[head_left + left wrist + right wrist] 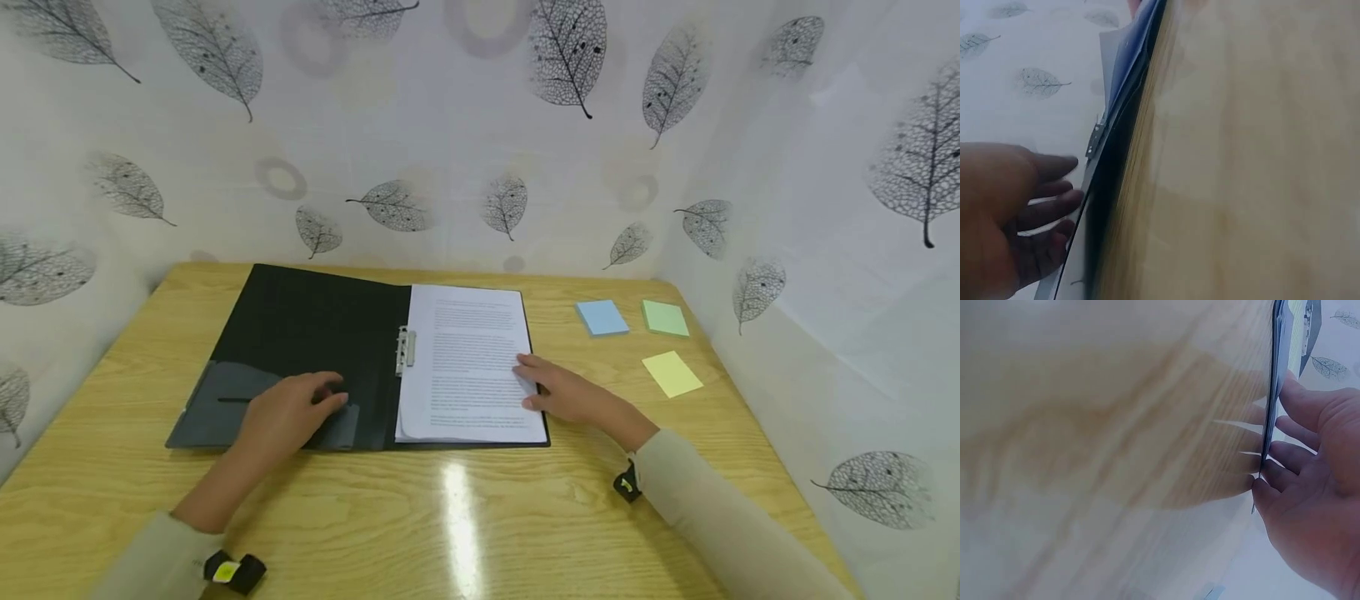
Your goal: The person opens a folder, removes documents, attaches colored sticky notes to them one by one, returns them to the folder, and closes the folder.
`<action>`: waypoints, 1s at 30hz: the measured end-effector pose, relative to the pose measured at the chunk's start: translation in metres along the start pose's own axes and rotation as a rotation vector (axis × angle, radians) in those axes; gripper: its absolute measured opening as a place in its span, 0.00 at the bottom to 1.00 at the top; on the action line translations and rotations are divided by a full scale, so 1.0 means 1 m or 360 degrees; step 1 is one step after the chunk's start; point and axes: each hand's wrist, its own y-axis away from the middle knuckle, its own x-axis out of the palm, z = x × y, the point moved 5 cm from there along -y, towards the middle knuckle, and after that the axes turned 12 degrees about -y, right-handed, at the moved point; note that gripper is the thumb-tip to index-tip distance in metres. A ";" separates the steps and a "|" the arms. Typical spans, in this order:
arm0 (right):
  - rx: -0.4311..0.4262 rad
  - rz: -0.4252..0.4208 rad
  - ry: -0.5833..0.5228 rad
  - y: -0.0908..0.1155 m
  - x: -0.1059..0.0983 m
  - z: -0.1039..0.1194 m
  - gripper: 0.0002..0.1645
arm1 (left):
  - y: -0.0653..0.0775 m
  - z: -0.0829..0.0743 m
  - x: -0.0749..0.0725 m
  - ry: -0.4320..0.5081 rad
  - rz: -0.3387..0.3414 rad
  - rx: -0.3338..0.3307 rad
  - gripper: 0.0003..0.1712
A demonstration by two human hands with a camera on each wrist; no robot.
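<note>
A black folder (315,321) lies spread out on the table, with a clear pocket (236,383) low on its left cover. Its metal clip (406,350) stands by the spine, beside a stack of printed sheets (476,362) on the right side. My left hand (291,408) is over the pocket, fingers loosely bent and holding nothing; the left wrist view shows a gap between its thumb and fingers. At the right edge of the sheets, my right hand (566,392) touches the paper and folder border with extended fingers (1288,456).
Right of the folder lie a blue sticky-note pad (602,317), a green pad (665,318) and a yellow note (672,373). The wooden table (360,517) meets a leaf-patterned white cloth (450,117) at the back and sides.
</note>
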 end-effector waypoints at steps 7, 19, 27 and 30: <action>0.0025 -0.0001 -0.0009 -0.001 0.000 0.000 0.42 | -0.046 -0.020 0.014 0.0178 0.0100 0.0029 0.24; -0.0017 -0.0007 -0.0009 0.001 0.000 0.001 0.41 | -0.080 -0.036 0.024 0.0331 0.0182 -0.0032 0.26; 0.0000 -0.0005 -0.0047 0.001 0.000 0.003 0.41 | -0.086 -0.036 0.027 0.0378 0.0264 0.0019 0.28; 0.0005 -0.0006 -0.0048 0.001 0.000 0.004 0.41 | -0.088 -0.035 0.030 0.0348 0.0291 -0.0012 0.32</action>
